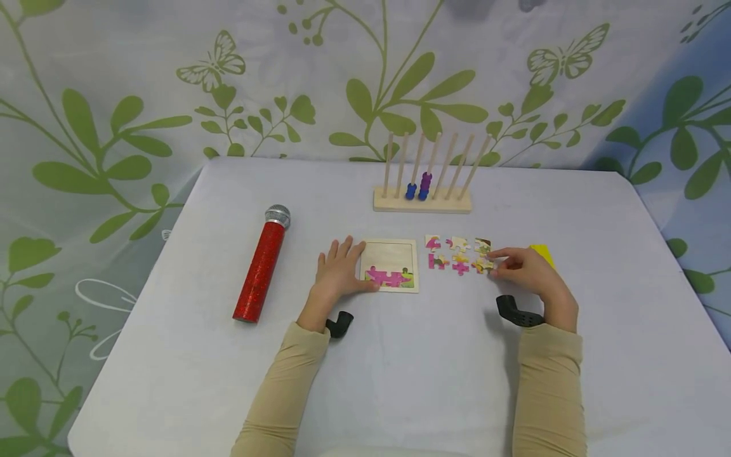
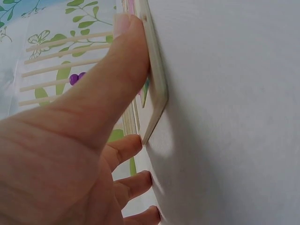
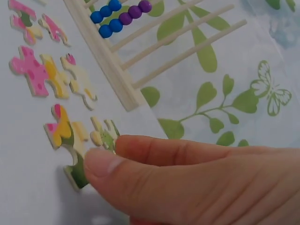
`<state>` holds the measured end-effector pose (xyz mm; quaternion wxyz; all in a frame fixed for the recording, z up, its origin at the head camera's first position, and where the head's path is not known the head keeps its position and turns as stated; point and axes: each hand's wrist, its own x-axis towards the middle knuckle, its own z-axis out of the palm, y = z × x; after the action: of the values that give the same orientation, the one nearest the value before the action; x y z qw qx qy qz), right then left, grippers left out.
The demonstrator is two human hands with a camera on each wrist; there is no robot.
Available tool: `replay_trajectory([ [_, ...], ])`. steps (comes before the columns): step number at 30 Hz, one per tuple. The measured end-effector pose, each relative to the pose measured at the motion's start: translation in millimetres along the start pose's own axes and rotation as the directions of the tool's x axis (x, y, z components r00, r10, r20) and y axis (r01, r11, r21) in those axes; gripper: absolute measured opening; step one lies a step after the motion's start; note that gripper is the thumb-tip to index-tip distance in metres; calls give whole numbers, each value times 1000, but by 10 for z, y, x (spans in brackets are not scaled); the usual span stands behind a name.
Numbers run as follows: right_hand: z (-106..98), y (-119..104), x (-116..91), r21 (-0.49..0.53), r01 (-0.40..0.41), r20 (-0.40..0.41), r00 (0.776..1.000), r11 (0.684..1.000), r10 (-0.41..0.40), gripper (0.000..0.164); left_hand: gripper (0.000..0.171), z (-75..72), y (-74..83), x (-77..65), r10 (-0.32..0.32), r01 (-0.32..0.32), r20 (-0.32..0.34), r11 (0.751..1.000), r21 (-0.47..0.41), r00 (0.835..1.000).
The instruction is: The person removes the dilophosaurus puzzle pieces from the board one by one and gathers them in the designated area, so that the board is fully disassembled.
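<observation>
My left hand (image 1: 337,270) spreads its fingers along the left side of a square wooden puzzle board (image 1: 390,243). Its thumb (image 2: 123,61) lies over the board's near edge, and the other fingertips touch the table by the corner. Pink and green pieces (image 1: 390,278) fill the board's lower row. My right hand (image 1: 528,271) pinches a yellow-and-green puzzle piece (image 3: 65,133) at its right end between thumb and index finger. This piece sits at the near right of the group of loose puzzle pieces (image 1: 459,244) beside the board.
Behind the puzzle stands a wooden peg rack (image 1: 422,204) with blue and purple beads on two of its pegs. A red glittery microphone (image 1: 261,266) lies to the left. Something yellow (image 1: 542,254) shows partly behind the right hand. Patterned cloth (image 1: 274,76) hangs behind the white table.
</observation>
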<state>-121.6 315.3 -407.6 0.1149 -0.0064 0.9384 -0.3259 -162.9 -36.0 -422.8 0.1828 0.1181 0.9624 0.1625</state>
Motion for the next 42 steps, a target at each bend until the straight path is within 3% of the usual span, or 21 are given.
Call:
replay_trajectory([
  [5, 39, -183, 59, 24, 27, -31, 999, 999, -26, 40, 96, -11, -6, -5, 4, -4, -6, 1000, -1, 1000],
  [10, 329, -609, 217, 33, 150, -15, 989, 988, -150, 38, 98, -15, -14, 2, 6, -6, -4, 1000, 7, 1000],
  [14, 692, -964, 290, 87, 296, 48, 952, 951, -301, 38, 100, -15, -14, 2, 16, -16, -3, 1000, 20, 1000],
  [18, 1017, -1217, 288, 155, 404, 108, 900, 901, -422, 44, 102, -21, -9, -8, 28, -27, -18, 999, 23, 999],
  [20, 1139, -1297, 278, 147, 418, 110, 894, 896, -435, 46, 103, -25, -11, -15, 35, -34, -27, 999, 25, 999],
  [23, 1262, -1345, 276, 73, 405, 81, 909, 912, -410, 46, 105, -29, -16, -25, 40, -40, -30, 999, 28, 999],
  [27, 1327, -1362, 272, 0, 375, 65, 925, 927, -374, 45, 107, -26, -16, -20, 38, -37, -22, 999, 31, 999],
  [30, 1343, -1366, 273, -30, 386, 62, 921, 922, -384, 44, 107, -20, -17, -14, 36, -35, -18, 999, 32, 999],
  [42, 1348, -1344, 293, 48, 419, -3, 908, 907, -420, 44, 106, -26, -8, -29, 40, -39, -17, 999, 28, 999],
])
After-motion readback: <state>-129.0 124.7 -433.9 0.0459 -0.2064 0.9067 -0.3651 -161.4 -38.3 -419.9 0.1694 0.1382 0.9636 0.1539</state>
